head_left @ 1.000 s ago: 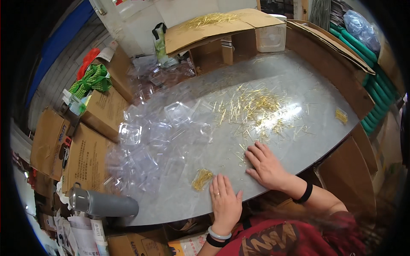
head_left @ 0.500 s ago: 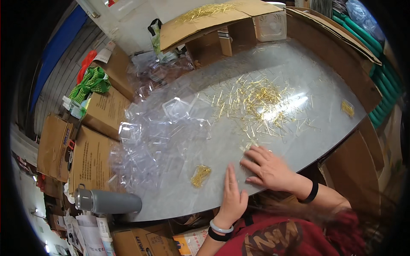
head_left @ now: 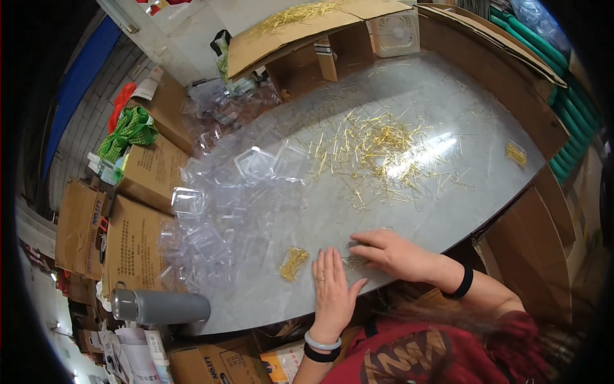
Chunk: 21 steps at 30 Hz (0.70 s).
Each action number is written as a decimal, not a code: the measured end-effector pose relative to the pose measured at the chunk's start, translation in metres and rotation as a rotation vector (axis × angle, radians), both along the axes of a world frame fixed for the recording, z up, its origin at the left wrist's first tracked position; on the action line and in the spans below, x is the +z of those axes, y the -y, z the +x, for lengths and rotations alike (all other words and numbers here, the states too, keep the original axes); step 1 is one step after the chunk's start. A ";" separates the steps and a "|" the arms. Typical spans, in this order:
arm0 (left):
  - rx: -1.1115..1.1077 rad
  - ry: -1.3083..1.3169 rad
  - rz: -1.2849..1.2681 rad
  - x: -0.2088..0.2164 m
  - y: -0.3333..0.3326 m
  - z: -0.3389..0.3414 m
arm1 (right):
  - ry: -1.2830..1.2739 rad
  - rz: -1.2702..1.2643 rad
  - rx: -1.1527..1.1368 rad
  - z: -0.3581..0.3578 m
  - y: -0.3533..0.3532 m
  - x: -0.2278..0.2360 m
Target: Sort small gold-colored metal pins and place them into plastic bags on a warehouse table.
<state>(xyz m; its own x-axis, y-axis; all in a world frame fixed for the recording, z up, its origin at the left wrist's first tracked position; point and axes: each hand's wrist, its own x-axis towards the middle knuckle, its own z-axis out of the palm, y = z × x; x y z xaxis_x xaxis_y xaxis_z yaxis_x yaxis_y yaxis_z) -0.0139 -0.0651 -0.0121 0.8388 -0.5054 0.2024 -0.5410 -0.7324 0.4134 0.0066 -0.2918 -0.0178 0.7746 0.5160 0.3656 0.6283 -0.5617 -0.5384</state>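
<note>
Right hand [head_left: 398, 257] farther from gold pile [head_left: 385, 137]

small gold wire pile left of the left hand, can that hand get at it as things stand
Probably yes: the gold wire pile lies close beside the left hand, with only bare tabletop visible between.

Left hand [head_left: 334, 291] palm down, fingers [head_left: 329, 265] straight and close together, thumb [head_left: 359, 287] spread toward the right hand [head_left: 395, 255], its fingers extended leftward, right forearm [head_left: 491, 296] slanting in from the lower right.
</note>
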 end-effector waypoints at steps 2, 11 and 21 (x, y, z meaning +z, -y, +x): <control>0.018 -0.006 0.013 0.000 -0.002 -0.002 | -0.033 0.089 -0.110 -0.007 0.003 0.016; -0.082 0.016 0.080 0.002 0.020 0.008 | 0.040 -0.036 -0.088 -0.020 -0.001 0.008; -0.123 0.077 0.034 0.002 0.021 0.007 | 0.067 -0.026 -0.196 -0.034 0.017 0.016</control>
